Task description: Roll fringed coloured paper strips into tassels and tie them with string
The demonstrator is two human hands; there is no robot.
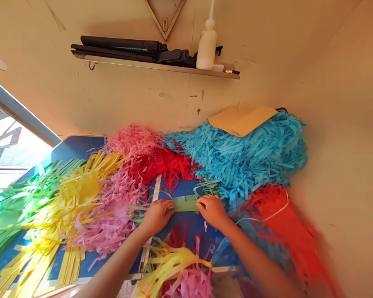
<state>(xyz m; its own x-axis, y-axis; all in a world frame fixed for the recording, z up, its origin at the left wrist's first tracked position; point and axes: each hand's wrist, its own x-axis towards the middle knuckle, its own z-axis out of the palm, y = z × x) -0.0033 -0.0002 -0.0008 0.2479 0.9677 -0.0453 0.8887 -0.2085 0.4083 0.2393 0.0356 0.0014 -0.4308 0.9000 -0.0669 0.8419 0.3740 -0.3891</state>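
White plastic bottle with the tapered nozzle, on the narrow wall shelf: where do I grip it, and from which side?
Probably best round the middle of the white plastic bottle, coming from the front: its wide body stands upright on the narrow wall shelf, the beige wall is behind, and long black items lie at its left. The thin tapered nozzle looks a weaker hold.

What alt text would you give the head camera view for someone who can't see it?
In the grip of a person's left hand and right hand, a green paper strip stretches over a blue tabletop. Fringed paper in blue, red, pink, yellow and green lies around; behind, a wall shelf holds a white bottle.
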